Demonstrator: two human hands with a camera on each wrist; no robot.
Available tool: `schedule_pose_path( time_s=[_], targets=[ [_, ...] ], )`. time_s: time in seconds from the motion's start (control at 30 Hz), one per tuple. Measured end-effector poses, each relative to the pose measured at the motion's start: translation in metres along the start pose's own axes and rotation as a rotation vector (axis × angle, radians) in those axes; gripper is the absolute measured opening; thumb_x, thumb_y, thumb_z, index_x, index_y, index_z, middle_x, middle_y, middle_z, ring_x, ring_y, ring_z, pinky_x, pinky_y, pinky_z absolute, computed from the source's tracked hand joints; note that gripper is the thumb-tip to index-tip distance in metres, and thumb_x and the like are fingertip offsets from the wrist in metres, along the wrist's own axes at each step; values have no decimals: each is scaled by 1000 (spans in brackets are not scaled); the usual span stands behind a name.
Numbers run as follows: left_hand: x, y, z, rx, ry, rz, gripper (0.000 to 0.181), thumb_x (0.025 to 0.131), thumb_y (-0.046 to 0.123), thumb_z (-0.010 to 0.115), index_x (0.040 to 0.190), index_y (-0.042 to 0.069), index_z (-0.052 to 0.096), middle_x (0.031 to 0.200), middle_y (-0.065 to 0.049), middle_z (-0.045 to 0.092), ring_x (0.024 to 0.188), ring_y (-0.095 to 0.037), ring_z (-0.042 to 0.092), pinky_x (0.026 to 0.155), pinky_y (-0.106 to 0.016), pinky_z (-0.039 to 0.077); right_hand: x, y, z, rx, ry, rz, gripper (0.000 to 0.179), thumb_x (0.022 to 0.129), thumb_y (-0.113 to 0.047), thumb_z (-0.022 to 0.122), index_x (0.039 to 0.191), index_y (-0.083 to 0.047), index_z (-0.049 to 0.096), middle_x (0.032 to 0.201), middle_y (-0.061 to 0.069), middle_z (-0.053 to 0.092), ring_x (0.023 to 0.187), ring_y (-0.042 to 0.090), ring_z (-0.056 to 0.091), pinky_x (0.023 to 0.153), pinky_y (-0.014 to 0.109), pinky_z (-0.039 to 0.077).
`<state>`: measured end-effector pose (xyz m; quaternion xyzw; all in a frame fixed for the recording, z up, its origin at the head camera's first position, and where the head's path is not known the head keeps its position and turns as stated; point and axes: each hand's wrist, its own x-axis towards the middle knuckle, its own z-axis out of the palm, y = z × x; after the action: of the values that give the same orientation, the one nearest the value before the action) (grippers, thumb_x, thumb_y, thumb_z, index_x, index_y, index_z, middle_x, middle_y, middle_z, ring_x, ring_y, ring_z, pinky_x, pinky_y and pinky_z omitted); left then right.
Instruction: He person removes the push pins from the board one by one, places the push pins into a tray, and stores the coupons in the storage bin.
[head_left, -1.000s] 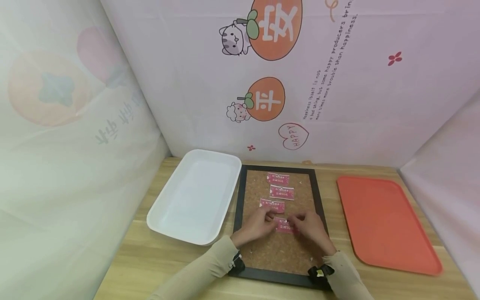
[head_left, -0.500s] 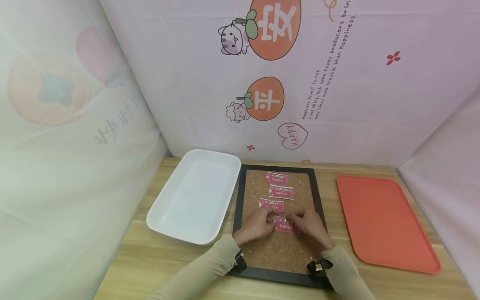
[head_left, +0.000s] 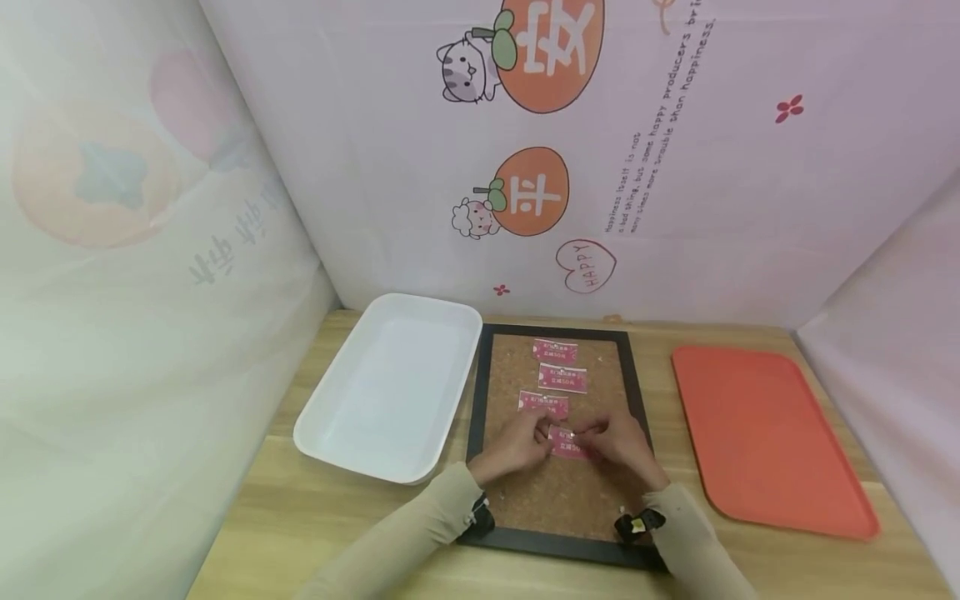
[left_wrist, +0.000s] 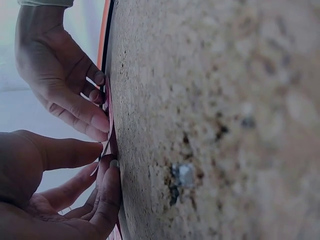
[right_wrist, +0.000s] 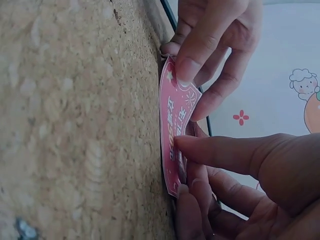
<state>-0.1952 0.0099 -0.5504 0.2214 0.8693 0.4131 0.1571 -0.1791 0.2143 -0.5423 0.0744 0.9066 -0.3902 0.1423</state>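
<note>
Coupon in left hand and right hand; lettering "立减50元"

The pink coupon between left hand and right hand, like two coupons farther beyond, reads "立减50元", while the curtain ahead of both bears "HAPPY" in a heart outline, "平" and "安" on orange persimmons, and "Happiness itself is not".

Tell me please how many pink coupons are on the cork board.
4. Farthest first: first coupon; second coupon; third coupon, by the left hand; fourth coupon, between that hand and the right hand. The hands may hide others.
</note>
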Motion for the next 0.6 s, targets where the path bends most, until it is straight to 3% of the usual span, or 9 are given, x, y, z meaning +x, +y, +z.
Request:
schedule_pose_path(
  time_s=[0.1, 0.27, 0.6],
  targets=[
    [5, 2, -3, 3, 10, 8, 31, 89, -4, 71, 119, 5, 69, 96, -7, 69, 79, -6, 60, 68, -17, 51, 3, 0, -4, 11, -6, -31, 17, 92, -14, 77, 106, -7, 80, 102, 12, 79, 81, 18, 60, 66, 27, 46],
    [10, 3, -5, 14, 0, -16, 31, 91, -1, 70, 121, 8, 69, 97, -5, 70, 80, -4, 60, 69, -17, 51, 5, -3, -7, 21, -18, -17, 18, 94, -13, 75, 109, -6, 79, 102, 12, 78, 82, 19, 59, 66, 27, 46],
    [5, -3, 2, -12, -12, -56, 34, 89, -4, 69, 120, 8, 69, 93, -1, 67, 78, -5, 60, 67, -18, 51, 0, -2, 0, 19, -2, 28, 15, 92, -14, 78, 105, -7, 81, 102, 11, 78, 86, 20, 58, 68, 27, 43]
  ],
)
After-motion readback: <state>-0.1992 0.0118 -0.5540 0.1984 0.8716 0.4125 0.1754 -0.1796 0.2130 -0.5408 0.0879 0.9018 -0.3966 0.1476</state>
